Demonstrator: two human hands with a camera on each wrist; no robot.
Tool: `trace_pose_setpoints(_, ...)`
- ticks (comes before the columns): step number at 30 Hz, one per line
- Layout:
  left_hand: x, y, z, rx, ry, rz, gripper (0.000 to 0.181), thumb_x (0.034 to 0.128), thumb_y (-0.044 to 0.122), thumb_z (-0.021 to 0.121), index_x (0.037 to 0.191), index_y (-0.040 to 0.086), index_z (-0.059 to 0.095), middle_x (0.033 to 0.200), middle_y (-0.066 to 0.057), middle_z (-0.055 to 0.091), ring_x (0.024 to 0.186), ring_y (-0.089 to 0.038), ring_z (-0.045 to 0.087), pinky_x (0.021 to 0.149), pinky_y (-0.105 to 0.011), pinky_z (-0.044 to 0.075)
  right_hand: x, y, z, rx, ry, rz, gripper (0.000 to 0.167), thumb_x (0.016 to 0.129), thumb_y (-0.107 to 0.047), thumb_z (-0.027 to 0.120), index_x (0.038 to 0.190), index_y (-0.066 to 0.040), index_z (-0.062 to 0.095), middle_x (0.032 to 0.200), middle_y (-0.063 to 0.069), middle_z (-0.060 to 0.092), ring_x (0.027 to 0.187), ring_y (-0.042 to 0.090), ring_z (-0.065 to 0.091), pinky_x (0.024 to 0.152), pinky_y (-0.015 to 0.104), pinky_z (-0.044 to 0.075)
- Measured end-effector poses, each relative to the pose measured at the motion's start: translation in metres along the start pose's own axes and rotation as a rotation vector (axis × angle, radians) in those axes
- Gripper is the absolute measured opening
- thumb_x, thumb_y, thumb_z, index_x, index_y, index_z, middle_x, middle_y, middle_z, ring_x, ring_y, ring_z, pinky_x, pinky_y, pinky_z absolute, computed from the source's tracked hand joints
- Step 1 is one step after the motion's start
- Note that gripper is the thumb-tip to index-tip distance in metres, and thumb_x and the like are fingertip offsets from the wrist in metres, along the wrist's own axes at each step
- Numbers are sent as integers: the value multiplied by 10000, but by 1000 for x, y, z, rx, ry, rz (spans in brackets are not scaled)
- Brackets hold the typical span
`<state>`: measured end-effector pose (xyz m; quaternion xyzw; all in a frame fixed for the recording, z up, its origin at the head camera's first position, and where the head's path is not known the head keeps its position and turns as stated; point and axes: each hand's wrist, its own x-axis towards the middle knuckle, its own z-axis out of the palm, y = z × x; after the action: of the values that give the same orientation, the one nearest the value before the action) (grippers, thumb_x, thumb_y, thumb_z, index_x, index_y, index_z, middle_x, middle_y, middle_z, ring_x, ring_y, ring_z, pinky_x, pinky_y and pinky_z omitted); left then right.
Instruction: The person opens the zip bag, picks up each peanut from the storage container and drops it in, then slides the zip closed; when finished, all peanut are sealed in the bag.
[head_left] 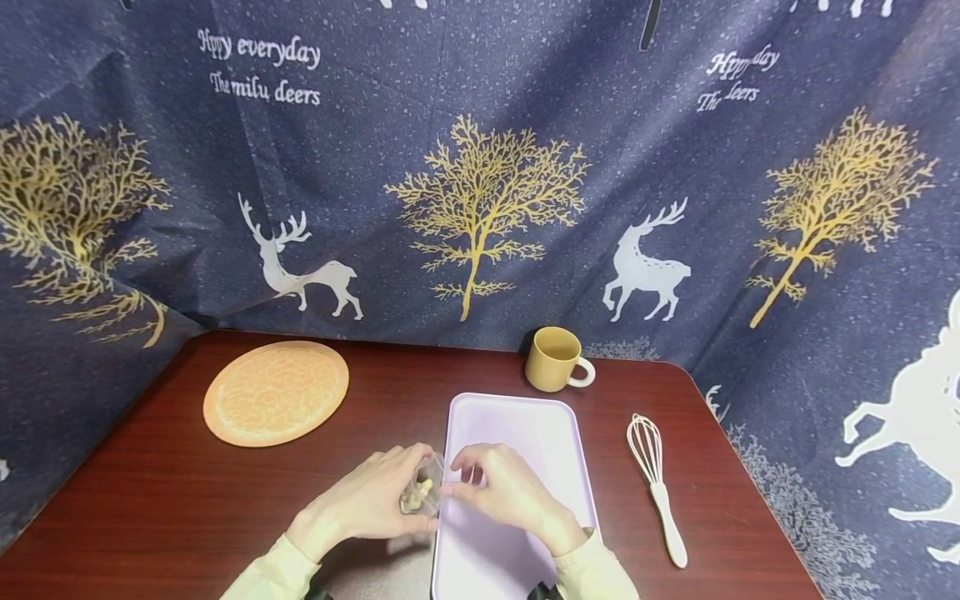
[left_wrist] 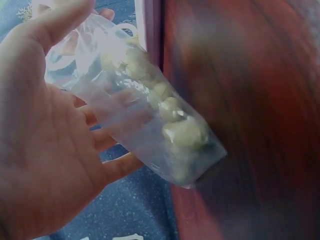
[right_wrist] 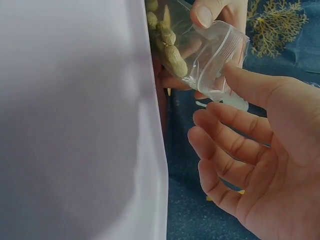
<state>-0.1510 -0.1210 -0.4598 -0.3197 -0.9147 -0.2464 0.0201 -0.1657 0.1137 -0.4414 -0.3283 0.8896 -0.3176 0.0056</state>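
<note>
My left hand [head_left: 375, 496] holds a clear zip bag [left_wrist: 130, 110] of peanuts, its thumb on one side and its fingers spread behind the other. Several tan peanuts [right_wrist: 172, 52] lie in the bag, which tilts beside the left rim of the lilac tray [head_left: 517, 417]. My right hand [head_left: 510, 492] is over the tray, at the bag's zip end. Its thumb [right_wrist: 245, 82] overlaps the bag's edge in the right wrist view, and the other fingers are loosely bent, apart from the thumb. Whether the bag's mouth is parted cannot be made out.
A round orange-tan mat [head_left: 277, 393] lies at the back left of the dark red-brown table [head_left: 187, 517]. Behind the tray stands a yellow mug [head_left: 551, 362] with a white handle. A white whisk [head_left: 658, 492] lies right of the tray. A patterned blue cloth [head_left: 480, 75] hangs behind.
</note>
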Motion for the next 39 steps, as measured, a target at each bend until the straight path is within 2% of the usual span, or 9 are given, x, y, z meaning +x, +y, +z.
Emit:
trace_pose_setpoints(6,2,1,0,34,58,-49,685,721,630,780,1205,208,540,904,154,543,833,-55,535,754,-373,472,1,-4,-2,33,82,34,113,915,-248,724,866,-146,725,731,-131,617,669,17,544,625,195,462)
trace_pose_setpoints(10,5,2,0,34,111,-115,651,713,619,795,1152,221,525,847,150,534,764,-72,546,682,-345,463,1,-11,-3,82,144,85,208,948,-303,680,792,-170,718,674,-137,601,618,8,517,582,205,448)
trace_pose_setpoints(16,9,3,0,17,191,-223,798,721,700,745,1235,135,514,885,54,588,760,-126,584,665,-371,494,1,-22,2,111,156,139,375,988,-430,589,795,-140,730,626,-137,568,571,8,501,535,207,425)
trace_pose_setpoints(20,9,3,1,30,224,-232,763,743,595,776,1256,105,495,846,41,564,719,-129,555,643,-368,491,0,-27,10,72,176,151,377,932,-473,656,877,-112,750,731,-53,662,614,41,549,560,205,441)
trace_pose_setpoints(24,9,3,2,43,247,-212,720,706,459,812,1246,111,487,801,73,525,702,-106,533,613,-348,477,1,-30,16,56,214,152,361,871,-416,740,958,-66,757,829,33,709,664,110,607,586,202,449)
trace_pose_setpoints(29,9,3,2,46,260,-219,726,715,511,804,1233,113,488,814,62,567,710,-121,566,652,-367,485,7,-32,22,79,271,117,247,873,-319,743,930,-80,759,789,-20,703,685,127,640,588,192,457)
trace_pose_setpoints(31,9,3,1,51,265,-230,744,725,545,796,1236,102,486,824,38,599,713,-145,585,683,-387,489,10,-31,23,98,282,111,218,885,-302,736,921,-88,762,806,-27,715,692,98,633,597,196,465)
trace_pose_setpoints(35,10,4,-3,30,269,-264,749,720,528,815,1222,93,471,767,13,609,657,-191,577,638,-396,477,13,-28,25,183,271,108,180,921,-244,715,956,-74,764,868,3,740,709,55,615,625,214,490)
trace_pose_setpoints(39,11,5,-9,-82,256,-310,697,711,498,846,1149,123,454,733,54,558,615,-140,529,577,-351,445,14,-26,24,269,292,98,161,935,-199,700,979,-59,768,885,22,745,748,66,625,643,246,514)
